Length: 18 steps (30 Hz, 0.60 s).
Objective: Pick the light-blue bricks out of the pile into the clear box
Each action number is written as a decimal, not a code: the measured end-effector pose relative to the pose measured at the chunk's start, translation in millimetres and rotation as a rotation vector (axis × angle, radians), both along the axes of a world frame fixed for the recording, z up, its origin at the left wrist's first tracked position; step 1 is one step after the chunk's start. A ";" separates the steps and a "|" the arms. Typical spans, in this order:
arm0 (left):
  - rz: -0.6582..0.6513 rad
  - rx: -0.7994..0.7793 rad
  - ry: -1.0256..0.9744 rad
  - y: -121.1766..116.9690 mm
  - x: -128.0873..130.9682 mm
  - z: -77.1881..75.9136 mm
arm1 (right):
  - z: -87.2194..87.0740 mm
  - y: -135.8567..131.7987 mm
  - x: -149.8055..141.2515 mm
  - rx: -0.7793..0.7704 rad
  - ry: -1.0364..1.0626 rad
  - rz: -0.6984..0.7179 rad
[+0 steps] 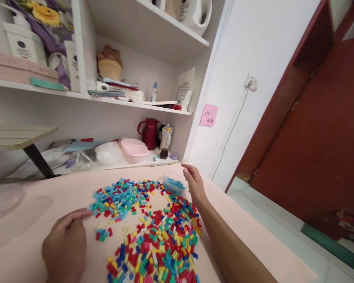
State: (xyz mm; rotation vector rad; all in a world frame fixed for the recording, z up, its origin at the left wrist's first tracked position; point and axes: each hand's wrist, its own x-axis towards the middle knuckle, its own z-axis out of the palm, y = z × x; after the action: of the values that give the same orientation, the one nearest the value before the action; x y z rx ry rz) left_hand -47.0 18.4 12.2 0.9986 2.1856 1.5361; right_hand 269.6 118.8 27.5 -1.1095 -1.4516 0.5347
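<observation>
My left hand (65,243) is low on the left, index finger stretched out, its tip at the left edge of a pile of mostly blue toy bricks (126,196). Its other fingers are partly hidden beneath it. My right hand (195,186) hovers just right of a small clear tub (173,192) of light-blue bricks, fingers extended and nothing visible in them. A larger heap of mixed red, yellow, green and blue bricks (156,239) spreads between my arms. A small separate cluster of bricks (103,233) lies right of my left hand.
The pink tabletop (242,224) meets white shelving (135,103) behind. Clear plastic containers (20,216) lie at left. On the low shelf stand a pink basin (135,150), a red jug (150,133) and a bottle (165,143). A brown door (312,149) is at right.
</observation>
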 end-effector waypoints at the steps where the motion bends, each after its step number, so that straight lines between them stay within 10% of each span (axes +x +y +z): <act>1: 0.002 0.011 0.008 -0.5 1.1 1.0 | 0.1 -0.6 -1.9 0.025 -0.023 0.024; 8: -0.014 0.027 -0.005 0.6 -1.1 -2.8 | -3.9 5.0 6.3 0.011 0.017 -0.034; 18: 0.019 -0.144 -0.042 1.3 7.0 7.3 | -26.9 22.6 59.9 -0.436 -0.371 -0.310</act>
State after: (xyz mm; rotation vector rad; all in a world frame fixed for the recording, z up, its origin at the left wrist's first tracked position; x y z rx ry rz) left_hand -40.0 19.7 19.4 0.8950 2.2461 1.3729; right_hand 329.5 141.4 0.6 -1.8228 -1.4700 0.4489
